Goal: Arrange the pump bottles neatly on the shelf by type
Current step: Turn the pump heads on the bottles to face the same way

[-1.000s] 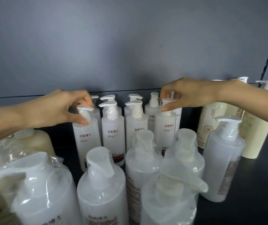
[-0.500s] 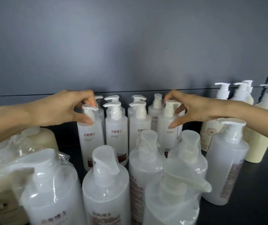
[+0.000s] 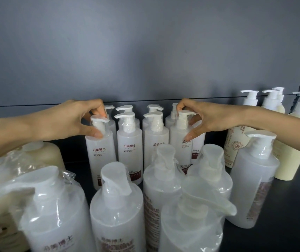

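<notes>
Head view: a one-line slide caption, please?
Left hand grips the pump of the leftmost slim translucent white bottle; right hand, that of the rightmost front bottle.

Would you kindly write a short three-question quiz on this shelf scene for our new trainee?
1. True or false: the left hand holds nothing.
2. What does the right hand grip? A. a small white bottle's pump; B. a cream bottle; C. a loose bag.
3. Fill in: the big front bottles are wrapped in clear ____.
Key: 1 false, it pinches the left small bottle's pump; 2 A; 3 plastic.
</notes>
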